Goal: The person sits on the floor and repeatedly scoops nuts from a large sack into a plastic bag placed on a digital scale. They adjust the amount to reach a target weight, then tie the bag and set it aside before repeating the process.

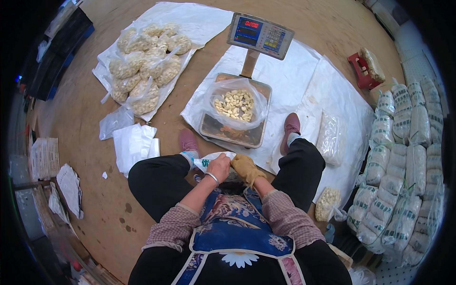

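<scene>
My bare left hand (219,167), with a metal bangle at its wrist, is closed on the edge of a white plastic bag (203,162) bearing green writing, over my lap. Close beside it, my right hand (246,169) wears a tan glove and touches the same bag; its fingertips are partly hidden. Beyond both hands stands a digital platform scale (233,137) with a lit red display (251,24). An open clear plastic bag (213,89) rests on its pan, holding loose pale cloves or kernels (234,105), probably peeled garlic.
Filled, tied plastic bags (144,94) are heaped on a white sheet at the upper left. Flat white bags (133,148) lie near my left knee. A clear packet (330,139) and one filled bag (327,205) lie at right, beside stacked long packs (406,178). A red stool (363,73) stands farther off.
</scene>
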A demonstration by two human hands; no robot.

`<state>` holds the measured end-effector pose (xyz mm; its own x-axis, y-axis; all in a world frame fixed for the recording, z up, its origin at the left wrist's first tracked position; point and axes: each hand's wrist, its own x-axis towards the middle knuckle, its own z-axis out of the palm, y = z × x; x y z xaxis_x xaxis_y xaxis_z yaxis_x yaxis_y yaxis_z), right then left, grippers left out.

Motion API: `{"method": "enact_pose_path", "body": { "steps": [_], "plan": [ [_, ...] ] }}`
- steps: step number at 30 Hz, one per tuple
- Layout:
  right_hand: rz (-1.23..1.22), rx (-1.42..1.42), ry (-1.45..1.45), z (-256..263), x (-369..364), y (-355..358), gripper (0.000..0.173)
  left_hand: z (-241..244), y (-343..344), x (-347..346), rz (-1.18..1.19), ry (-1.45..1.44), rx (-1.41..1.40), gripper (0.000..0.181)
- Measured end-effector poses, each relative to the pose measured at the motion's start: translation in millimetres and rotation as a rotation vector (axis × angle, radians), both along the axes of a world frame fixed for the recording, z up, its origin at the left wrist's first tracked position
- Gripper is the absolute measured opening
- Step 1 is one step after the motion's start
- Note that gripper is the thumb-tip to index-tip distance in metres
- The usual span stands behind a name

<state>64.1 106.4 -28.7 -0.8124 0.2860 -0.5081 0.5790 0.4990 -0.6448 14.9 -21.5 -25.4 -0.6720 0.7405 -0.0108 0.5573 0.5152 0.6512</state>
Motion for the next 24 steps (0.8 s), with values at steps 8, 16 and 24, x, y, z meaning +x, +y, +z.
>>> {"method": "enact_pose_path", "body": {
  "steps": [8,16,24],
  "plan": [
    [-0.114,-0.078,0.178,-30,18,2,0.025,-5,-5,1,0.198,-0.070,0.175,0.005],
    [-0.658,-0.621,0.146,-29,25,-4,0.028,-50,-7,0,0.376,-0.312,0.222,0.011],
    [0.151,0.130,0.076,0,4,6,0.037,-29,-5,-1,0.343,-0.340,0.255,0.007]
  ]
}}
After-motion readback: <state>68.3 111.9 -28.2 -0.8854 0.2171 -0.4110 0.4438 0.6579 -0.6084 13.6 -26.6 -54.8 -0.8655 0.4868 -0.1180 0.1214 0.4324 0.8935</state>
